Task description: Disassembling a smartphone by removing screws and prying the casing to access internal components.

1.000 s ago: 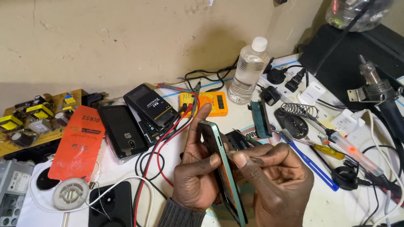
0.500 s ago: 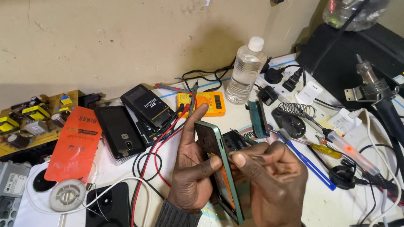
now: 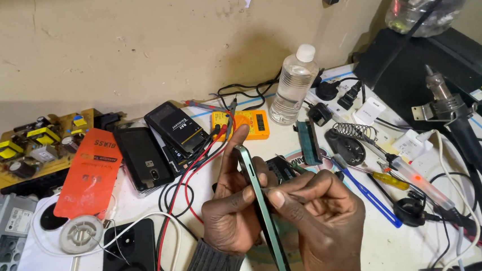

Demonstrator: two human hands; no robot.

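Barely shifted since earlier, the left hand clamps a green-edged phone edge-up at lower centre while right hand fingers pinch something thin against its rim, likely steadying it; multimeter behind on the bench.

Access ahead of the hands was blocked by tangled red and black probe leads and a yellow rectangular multimeter on the white counter. A clear plastic bottle with a white cap stood upright beyond. To the right, a blue-handled screwdriver and a black soldering-iron stand crowded the surface. A bare strip of counter lay open near the right edge.
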